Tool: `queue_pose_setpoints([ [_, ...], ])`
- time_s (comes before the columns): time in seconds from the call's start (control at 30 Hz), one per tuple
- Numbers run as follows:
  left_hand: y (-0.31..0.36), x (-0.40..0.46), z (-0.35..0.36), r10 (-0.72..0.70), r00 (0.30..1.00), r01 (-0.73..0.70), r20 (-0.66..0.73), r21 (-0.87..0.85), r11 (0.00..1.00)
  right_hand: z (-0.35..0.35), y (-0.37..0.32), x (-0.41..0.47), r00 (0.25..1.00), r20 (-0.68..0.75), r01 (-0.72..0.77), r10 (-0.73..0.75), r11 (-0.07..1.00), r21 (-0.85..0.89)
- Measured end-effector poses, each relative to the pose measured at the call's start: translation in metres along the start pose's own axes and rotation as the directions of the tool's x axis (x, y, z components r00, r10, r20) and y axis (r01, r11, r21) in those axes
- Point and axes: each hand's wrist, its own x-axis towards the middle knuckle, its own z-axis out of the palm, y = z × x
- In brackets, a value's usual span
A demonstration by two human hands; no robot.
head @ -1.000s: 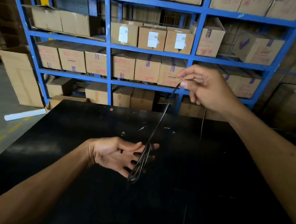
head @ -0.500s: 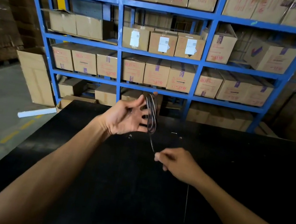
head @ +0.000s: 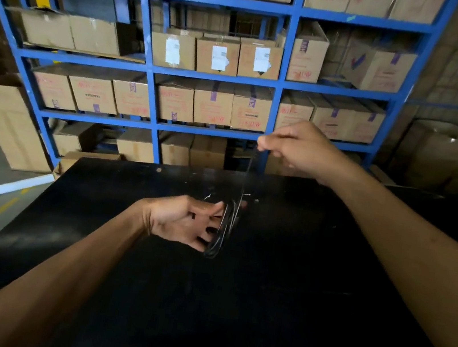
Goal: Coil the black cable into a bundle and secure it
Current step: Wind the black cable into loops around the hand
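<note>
Both of my hands are working over the black table, which I am using as my landmark. My left hand is hovering just above the table's far half, palm turned up and fingers spread, with several loops of the black cable hanging around them. My right hand is raised higher, above the table's far edge and in front of the blue shelving, pinching a strand of the cable between thumb and fingertips. That strand is running taut down from the pinch to the loops. Judging by how thin it is and how readily it is draping, I am treating the cable as light and limp, likely slick enough to slide off open fingers. So I am thinking the best hold is on the stacked loops themselves, fingers closing around them, while the pinch is keeping tension. Where the free end is lying against the dark table, I cannot tell.
</note>
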Motion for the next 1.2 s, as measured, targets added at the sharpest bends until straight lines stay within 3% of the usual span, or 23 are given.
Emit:
queue_pose_setpoints([
  [0.13,0.017,-0.008,0.023,0.103,0.961,-0.088,0.257,-0.068,0.994,0.019,0.031,0.014,1.0,-0.01,0.027,-0.028,0.997,-0.075],
  [0.23,0.033,-0.019,0.026,0.281,0.927,-0.228,0.248,-0.224,0.948,0.055,0.058,-0.001,0.997,0.072,-0.025,0.021,0.998,0.052],
  [0.37,0.043,-0.021,0.004,0.455,0.89,-0.424,0.028,-0.314,0.85,0.106,0.072,-0.035,0.978,0.203,-0.1,0.057,0.972,0.211],
  [0.47,0.035,-0.024,-0.019,0.423,0.879,-0.474,-0.221,-0.312,0.823,0.123,0.067,-0.057,0.968,0.242,-0.124,0.066,0.964,0.234],
  [0.57,0.021,-0.027,-0.034,0.314,0.856,-0.435,-0.411,-0.241,0.868,0.114,0.054,-0.069,0.971,0.237,-0.068,0.037,0.99,0.122],
  [0.7,-0.006,-0.022,-0.049,0.154,0.873,-0.243,-0.462,-0.139,0.96,0.084,0.029,-0.066,0.966,0.256,0.019,-0.025,0.999,0.026],
  [0.9,-0.02,-0.011,-0.016,-0.015,0.976,0.014,-0.217,-0.006,1.0,0.045,-0.006,-0.028,0.984,0.133,0.142,-0.12,0.975,-0.173],
  [1.07,-0.004,-0.017,0.014,0.093,0.992,-0.085,0.09,-0.092,0.992,0.042,0.011,0.005,0.991,0.117,0.084,-0.061,0.976,-0.201],
  [1.2,0.02,-0.03,0.018,0.28,0.955,-0.252,0.093,-0.238,0.938,0.069,0.036,-0.001,0.991,0.13,0.019,-0.02,1.0,0.01],
])
